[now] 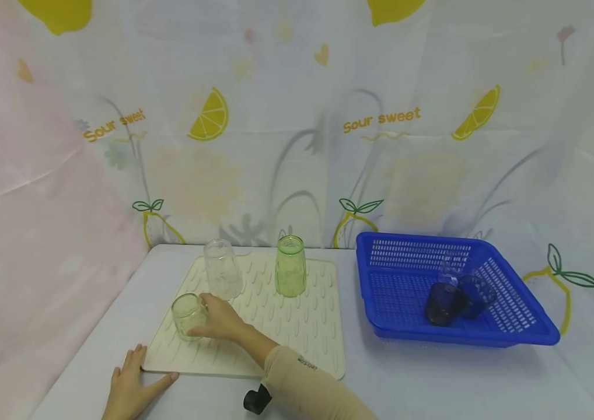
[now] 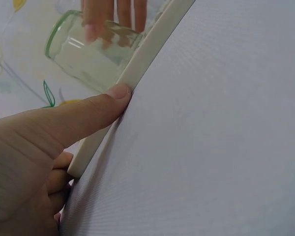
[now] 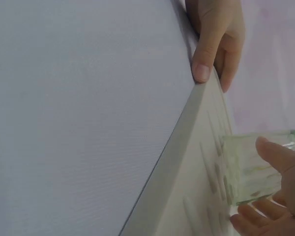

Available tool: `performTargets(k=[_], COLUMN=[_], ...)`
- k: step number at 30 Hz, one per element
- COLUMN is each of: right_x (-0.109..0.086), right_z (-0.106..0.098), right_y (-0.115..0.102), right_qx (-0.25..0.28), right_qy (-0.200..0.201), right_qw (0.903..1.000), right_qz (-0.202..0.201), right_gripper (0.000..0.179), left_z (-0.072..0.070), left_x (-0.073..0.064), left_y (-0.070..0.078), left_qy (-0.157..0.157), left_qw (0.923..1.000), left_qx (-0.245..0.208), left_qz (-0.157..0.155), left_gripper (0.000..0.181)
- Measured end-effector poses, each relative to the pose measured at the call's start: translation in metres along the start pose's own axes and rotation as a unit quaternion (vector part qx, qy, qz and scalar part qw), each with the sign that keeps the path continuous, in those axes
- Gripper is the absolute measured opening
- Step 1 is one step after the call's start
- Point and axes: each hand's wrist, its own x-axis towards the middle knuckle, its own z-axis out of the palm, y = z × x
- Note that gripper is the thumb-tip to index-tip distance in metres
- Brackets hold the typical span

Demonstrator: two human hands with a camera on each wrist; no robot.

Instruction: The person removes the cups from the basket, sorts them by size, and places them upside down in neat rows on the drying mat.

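Observation:
My right hand [image 1: 219,318] grips a short, pale green glass [image 1: 184,326] near the front left of a cream ribbed mat [image 1: 255,350]. The thumb lies on one side of this glass and the fingers are on the other, as the right wrist view shows. The glass stands on the mat. My left hand [image 1: 130,386] rests at the mat's front left corner with its fingers spread, its thumb [image 2: 96,110] against the front edge. Behind the right hand stands a tall clear glass [image 1: 222,268]; farther right on the mat is a tall green glass [image 1: 290,268].
A blue plastic basket [image 1: 397,332] on the right holds a dark glass [image 1: 440,306] and a bluish-looking glass [image 1: 478,294], with another clear shape behind them. The white-covered table [image 1: 412,385] ends at a lemon-print curtain [image 1: 286,163]. A black wrist device [image 1: 257,399] hangs below the right sleeve.

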Motion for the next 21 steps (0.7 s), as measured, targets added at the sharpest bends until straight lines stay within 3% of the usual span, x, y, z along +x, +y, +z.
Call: performTargets(k=[3,8,16,21], right_x=[-0.002,-0.003,0.001,0.003], right_z=[-0.001,0.001,0.008,0.011], right_y=[0.0,0.0,-0.001,-0.002], right_qx=[0.005,0.009,0.037,0.048], right_qy=[-0.004,0.005,0.02,0.037], right_qw=[0.9998,0.9999,0.9991,0.9981], right_qz=[0.016,0.011,0.007,-0.005], right_gripper=[0.073,0.07,0.092,0.08], left_z=[0.0,0.0,0.0,0.0], left_x=[-0.001,-0.001,-0.004,-0.006], left_y=[0.0,0.002,0.002,0.003], left_qy=[0.004,0.005,0.019,0.034], left_qw=[1.0,1.0,0.9997,0.9989], left_qx=[0.002,0.002,0.005,0.004], left_qz=[0.001,0.0,0.016,0.031], left_gripper=[0.101,0.102,0.099,0.098])
